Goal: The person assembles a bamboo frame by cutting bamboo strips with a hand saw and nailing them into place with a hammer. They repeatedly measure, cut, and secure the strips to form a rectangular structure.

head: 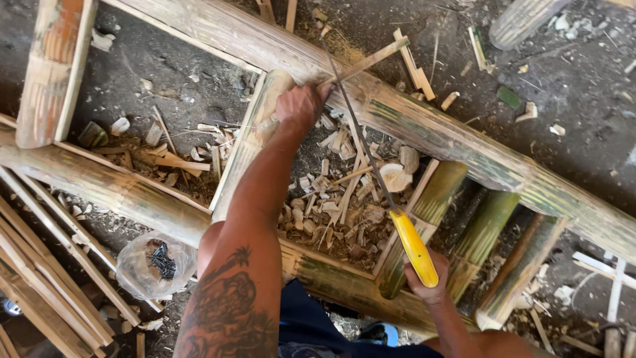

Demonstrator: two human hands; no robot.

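Left hand closed around thin bamboo strip where it crossed the big bamboo pole. Right hand wrapped on yellow-handled saw, nearer the body; blade running away, up to the strip.

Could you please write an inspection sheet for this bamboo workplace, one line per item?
Surface: dark dirt ground, covered with dust and chips.
Job's things: bamboo frame of thick poles; a thin bamboo strip lies across the top pole; a saw with a yellow handle has its blade against the strip.
Clutter: heap of wood chips inside the frame; clear plastic bag of dark nails at lower left; bundle of thin slats at left.
Hands: left hand presses the strip onto the pole; right hand grips the saw handle.
Cables: nothing seen.
Surroundings: short bamboo offcuts and scraps on the ground at upper right.
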